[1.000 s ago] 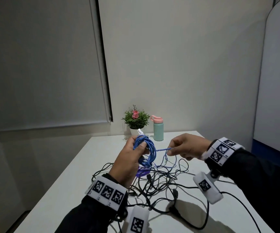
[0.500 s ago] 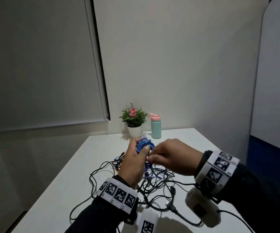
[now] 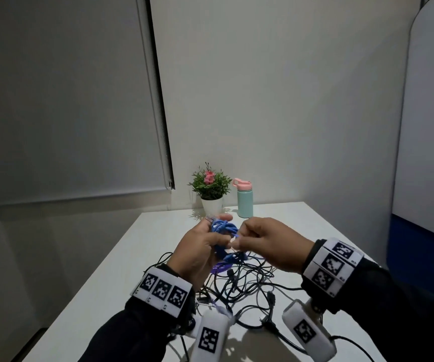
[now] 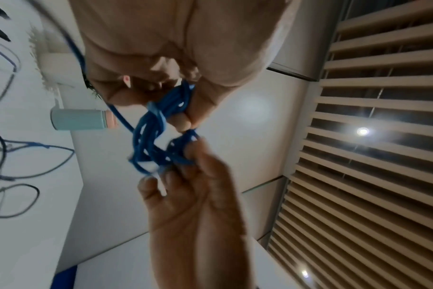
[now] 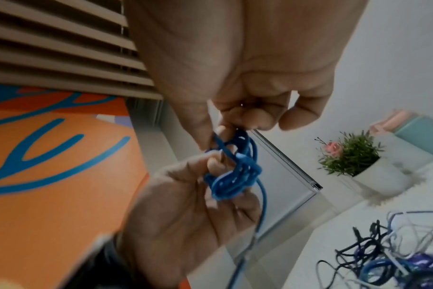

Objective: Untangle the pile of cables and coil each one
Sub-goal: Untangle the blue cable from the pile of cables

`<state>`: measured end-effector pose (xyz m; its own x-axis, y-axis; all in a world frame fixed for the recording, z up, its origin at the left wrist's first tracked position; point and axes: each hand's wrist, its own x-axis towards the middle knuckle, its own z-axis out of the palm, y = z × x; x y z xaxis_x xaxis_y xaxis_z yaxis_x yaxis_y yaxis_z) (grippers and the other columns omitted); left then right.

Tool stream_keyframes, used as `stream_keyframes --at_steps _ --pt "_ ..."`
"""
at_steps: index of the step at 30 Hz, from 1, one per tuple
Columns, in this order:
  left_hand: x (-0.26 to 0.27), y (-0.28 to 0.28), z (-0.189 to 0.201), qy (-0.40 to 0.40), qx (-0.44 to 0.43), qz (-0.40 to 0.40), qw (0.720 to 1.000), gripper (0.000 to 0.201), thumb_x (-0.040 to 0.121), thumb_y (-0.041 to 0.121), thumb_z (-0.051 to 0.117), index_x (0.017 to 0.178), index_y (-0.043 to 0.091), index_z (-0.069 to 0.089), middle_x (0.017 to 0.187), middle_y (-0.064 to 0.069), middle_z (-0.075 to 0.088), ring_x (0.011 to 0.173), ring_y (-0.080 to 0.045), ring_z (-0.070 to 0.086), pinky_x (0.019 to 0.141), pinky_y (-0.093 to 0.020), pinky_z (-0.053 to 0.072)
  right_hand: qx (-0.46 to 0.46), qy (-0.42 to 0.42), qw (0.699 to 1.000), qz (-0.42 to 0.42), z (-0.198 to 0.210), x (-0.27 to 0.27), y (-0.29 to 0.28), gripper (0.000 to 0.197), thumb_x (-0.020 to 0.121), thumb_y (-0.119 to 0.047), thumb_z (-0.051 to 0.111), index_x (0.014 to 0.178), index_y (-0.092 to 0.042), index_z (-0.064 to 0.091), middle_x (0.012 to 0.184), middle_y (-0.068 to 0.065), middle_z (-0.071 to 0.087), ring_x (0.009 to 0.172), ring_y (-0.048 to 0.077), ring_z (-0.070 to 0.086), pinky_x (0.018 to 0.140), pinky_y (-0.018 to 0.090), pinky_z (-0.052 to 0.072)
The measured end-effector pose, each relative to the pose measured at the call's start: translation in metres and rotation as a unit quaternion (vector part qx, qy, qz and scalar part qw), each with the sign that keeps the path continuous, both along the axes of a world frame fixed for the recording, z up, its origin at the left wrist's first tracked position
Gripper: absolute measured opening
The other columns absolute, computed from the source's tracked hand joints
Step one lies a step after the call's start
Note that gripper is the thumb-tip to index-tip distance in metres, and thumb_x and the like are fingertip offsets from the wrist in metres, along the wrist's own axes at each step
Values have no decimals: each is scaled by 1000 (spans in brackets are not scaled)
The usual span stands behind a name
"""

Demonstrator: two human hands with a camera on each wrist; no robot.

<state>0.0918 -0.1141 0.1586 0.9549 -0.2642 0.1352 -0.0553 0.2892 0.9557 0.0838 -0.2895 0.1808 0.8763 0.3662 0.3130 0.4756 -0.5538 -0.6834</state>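
Observation:
A blue cable (image 3: 222,228) is wound into a small coil held above the white table (image 3: 143,257). My left hand (image 3: 218,232) grips this coil, fingers and thumb curled round it. My right hand (image 3: 236,240) pinches a strand at the coil's right side, touching the left hand. In the left wrist view the coil (image 4: 156,140) sits between my left hand (image 4: 171,164) below and my right hand (image 4: 183,109) above. The right wrist view shows my right hand (image 5: 219,136) nipping the coil (image 5: 235,172). A tangled pile of black, grey and blue cables (image 3: 244,283) lies under both hands.
A potted plant (image 3: 210,189) and a mint bottle with a pink lid (image 3: 244,202) stand at the table's far edge by the wall. A purple item (image 3: 220,267) lies in the pile. A blue and white partition (image 3: 424,231) borders the right side.
A second ago my right hand held a blue strand stretched out to the right. It has since come in to the coil and now pinches it beside the left hand.

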Motion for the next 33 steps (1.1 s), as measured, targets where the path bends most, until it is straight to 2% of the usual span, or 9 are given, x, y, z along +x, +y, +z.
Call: stream_keyframes --at_steps 4,6,9,14,19,24,28,30,33 --pt "-1 7 2 -20 61 -21 998 32 94 -13 46 115 6 59 86 -10 58 63 -15 49 75 -37 44 189 143 971 23 1 2 1 18 91 -12 53 73 -11 56 73 8 45 69 18 38 65 33 32" --pt "-2 9 6 -60 90 -39 993 10 99 5 54 107 10 56 75 -2 54 60 -11 45 70 -31 42 195 169 965 39 2 2 1 22 91 -13 54 69 -16 57 74 3 52 73 16 45 73 33 35" --pt "5 16 8 -129 172 -3 976 20 101 33 57 95 13 54 63 7 51 54 -9 40 53 -18 36 158 188 965 88 3 2 -3 22 94 -20 58 73 -22 60 85 -1 65 85 10 57 83 37 34" --pt "14 24 1 -221 258 42 940 7 105 19 50 103 14 55 71 -1 68 56 -14 49 55 -28 39 142 172 969 103 0 5 -7 16 94 -28 60 82 -18 61 92 4 72 86 10 60 83 38 33" --pt "16 26 -4 -225 232 60 944 6 102 8 53 105 3 55 78 -6 73 61 -14 59 61 -30 51 163 170 966 107 -8 9 -8 13 95 -26 60 84 -20 62 87 3 70 83 10 56 78 35 31" --pt "12 18 -13 -209 216 56 952 6 102 4 52 104 -2 53 75 -2 69 61 -11 58 63 -27 54 -8 118 990 75 6 13 -16 19 91 -31 68 82 -15 65 62 -3 61 60 12 55 68 29 42" --pt "17 14 -12 -213 215 109 947 6 104 7 49 101 11 52 78 -4 65 64 -14 57 65 -38 54 143 146 974 97 8 16 -17 8 92 -11 66 88 -5 63 64 2 62 61 15 63 71 28 54" --pt "19 16 -11 -210 205 116 949 7 104 6 49 100 11 51 78 -5 64 63 -14 58 63 -37 55 206 195 954 98 5 16 -18 7 94 -10 62 92 -3 62 57 0 52 49 12 53 61 30 57" --pt "19 19 -13 -210 222 134 943 7 104 7 49 101 12 52 80 -7 65 69 -20 58 72 -46 55 154 191 967 65 9 17 -24 11 93 -15 64 85 -6 66 53 -3 39 40 10 31 39 20 35"
